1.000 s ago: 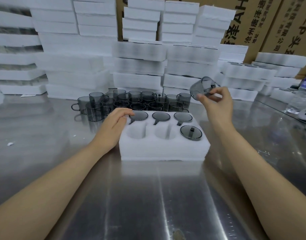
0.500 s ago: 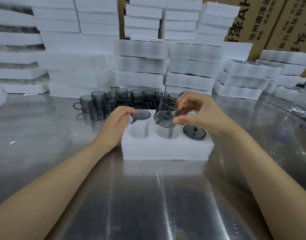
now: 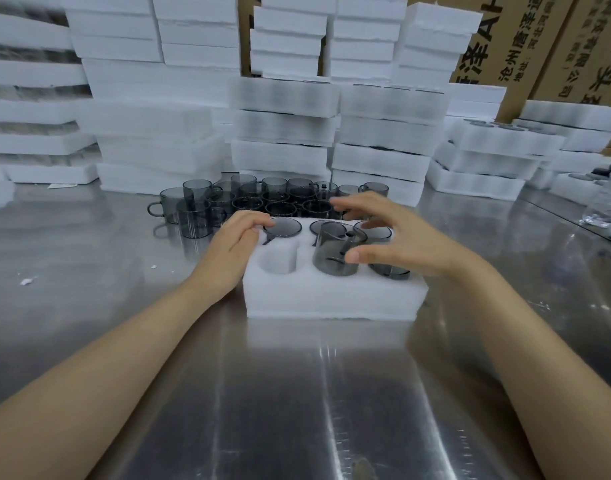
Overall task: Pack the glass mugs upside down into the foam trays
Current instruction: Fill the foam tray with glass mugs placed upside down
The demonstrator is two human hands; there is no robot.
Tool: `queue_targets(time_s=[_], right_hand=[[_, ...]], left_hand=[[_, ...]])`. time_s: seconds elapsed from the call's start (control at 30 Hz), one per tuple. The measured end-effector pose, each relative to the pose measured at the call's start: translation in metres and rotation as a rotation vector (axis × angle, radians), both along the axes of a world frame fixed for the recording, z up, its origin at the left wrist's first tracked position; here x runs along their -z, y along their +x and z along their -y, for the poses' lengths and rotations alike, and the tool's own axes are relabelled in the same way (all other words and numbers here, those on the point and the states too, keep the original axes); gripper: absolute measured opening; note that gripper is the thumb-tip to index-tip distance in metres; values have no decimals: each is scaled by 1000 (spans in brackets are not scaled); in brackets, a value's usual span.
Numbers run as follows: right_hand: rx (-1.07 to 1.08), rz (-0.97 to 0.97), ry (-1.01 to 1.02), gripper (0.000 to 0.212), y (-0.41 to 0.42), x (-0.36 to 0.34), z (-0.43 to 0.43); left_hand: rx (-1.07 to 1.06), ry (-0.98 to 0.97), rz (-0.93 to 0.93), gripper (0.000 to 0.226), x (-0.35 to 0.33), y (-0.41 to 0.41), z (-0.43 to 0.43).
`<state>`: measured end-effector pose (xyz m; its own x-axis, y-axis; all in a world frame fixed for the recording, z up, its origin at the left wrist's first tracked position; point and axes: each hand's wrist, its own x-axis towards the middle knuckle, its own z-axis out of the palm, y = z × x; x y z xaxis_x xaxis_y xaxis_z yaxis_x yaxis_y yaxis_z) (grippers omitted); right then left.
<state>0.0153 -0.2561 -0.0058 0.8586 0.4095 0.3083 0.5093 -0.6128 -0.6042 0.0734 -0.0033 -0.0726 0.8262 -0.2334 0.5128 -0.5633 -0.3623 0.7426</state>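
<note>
steel table [image 3: 297, 393]: mug [image 3: 335, 261] in tray [image 3: 331, 301] below spread right hand [image 3: 401, 237].

Quantity on table [image 3: 297, 393]: one white six-pocket foam tray [image 3: 331, 299]; five smoky grey glass mugs [image 3: 337, 254] standing upside down in it; one unfilled pocket [image 3: 278, 259]; loose upright mugs [image 3: 193, 209] behind, count indeterminate; two brown cardboard boxes [image 3: 498, 46]
</note>
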Motion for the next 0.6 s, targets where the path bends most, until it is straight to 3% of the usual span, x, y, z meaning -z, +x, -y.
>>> queue_targets(time_s=[0.17, 0.6], right_hand=[[10, -56, -47, 50, -3, 2, -4], [-10, -7, -160, 54, -6, 1, -13]], left_hand=[[0, 6, 3, 32, 0, 0, 0], [5, -5, 5, 33, 0, -1, 0]])
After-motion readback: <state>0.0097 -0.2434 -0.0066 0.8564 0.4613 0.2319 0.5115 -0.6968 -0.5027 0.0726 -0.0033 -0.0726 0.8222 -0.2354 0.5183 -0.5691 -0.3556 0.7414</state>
